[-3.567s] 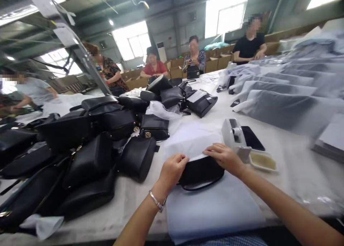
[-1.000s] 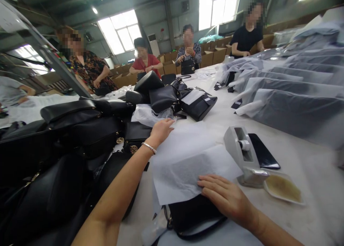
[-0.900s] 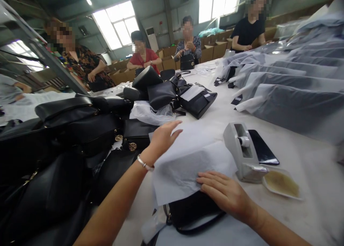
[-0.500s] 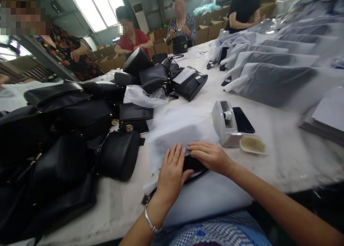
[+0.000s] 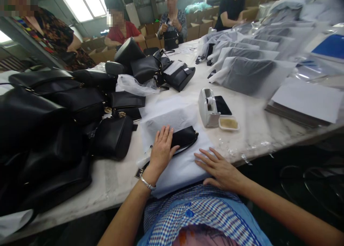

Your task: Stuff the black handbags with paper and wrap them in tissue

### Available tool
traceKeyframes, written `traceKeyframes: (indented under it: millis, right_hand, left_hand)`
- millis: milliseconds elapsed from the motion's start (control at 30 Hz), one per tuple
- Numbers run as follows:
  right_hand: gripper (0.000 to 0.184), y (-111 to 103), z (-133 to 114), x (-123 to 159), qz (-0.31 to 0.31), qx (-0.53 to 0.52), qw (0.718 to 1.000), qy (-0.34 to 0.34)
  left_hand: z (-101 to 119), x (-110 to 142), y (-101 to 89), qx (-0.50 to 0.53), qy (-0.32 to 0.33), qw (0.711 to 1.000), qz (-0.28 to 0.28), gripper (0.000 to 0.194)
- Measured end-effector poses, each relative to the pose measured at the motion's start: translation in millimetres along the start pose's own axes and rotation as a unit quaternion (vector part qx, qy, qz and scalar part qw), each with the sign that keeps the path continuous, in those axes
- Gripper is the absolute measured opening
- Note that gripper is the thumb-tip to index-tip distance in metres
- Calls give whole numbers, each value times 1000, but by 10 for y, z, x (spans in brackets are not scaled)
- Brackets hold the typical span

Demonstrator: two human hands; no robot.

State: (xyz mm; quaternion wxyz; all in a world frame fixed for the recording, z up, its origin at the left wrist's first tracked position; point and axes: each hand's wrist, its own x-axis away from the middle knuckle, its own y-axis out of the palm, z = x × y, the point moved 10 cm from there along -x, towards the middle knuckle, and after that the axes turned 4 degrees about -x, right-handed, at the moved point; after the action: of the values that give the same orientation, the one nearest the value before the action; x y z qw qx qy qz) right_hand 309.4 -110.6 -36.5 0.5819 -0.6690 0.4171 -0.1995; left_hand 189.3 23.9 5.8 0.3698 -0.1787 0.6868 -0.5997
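Observation:
A black handbag (image 5: 185, 136) lies on white tissue paper (image 5: 172, 108) in front of me, its strap curving along the near side. My left hand (image 5: 162, 147) rests flat on the left part of the bag, fingers stretched out. A dark tag (image 5: 139, 173) pokes out by my left wrist. Spread on the near part of the paper is my right hand (image 5: 219, 169), apart from the bag and holding nothing. Part of the bag is hidden under my left hand.
Black handbags (image 5: 111, 138) are heaped on the left. A tape dispenser (image 5: 208, 109), a phone (image 5: 222, 105) and a small dish (image 5: 228, 123) stand right of the paper. Farther right are wrapped bags (image 5: 247, 74) and a paper stack (image 5: 306, 99). Several people are across the table (image 5: 113, 181).
My right hand has moved off the bag, toward me and onto the near paper, uncovering the bag's right end. My left hand stays on the bag. The view has shifted.

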Motion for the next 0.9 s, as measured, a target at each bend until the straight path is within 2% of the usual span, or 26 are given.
traceKeyframes:
  millis: [100,233,333,467,567,733,900]
  right_hand:
    - [73,55,24,-121,2,8,1000,11]
    - [76,3,5,-203,-5,7,1000,5]
    - [59,-65,-107,-134,11,7,999,-33]
    - [27,-110,-232,2,79,-8,994,-81]
    - [21,-99,-234,15,107,-20,991,-76]
    - [21,-159,-239,-92,83,-53,993,-62]
    - [21,-263,-128,-292,-6,-115,993,-8]
  left_hand:
    - [-3,6,-17,4,10,1000,6,67]
    - [-22,11,-30,2,16,1000,6,66]
    - [-26,16,-39,2,15,1000,9,66]
    - [-16,26,-42,9,15,1000,17,64]
    - [-23,31,-36,11,14,1000,20,64]
    - [-39,23,-52,22,18,999,21,64]
    - [-69,-11,-125,44,18,999,5,61]
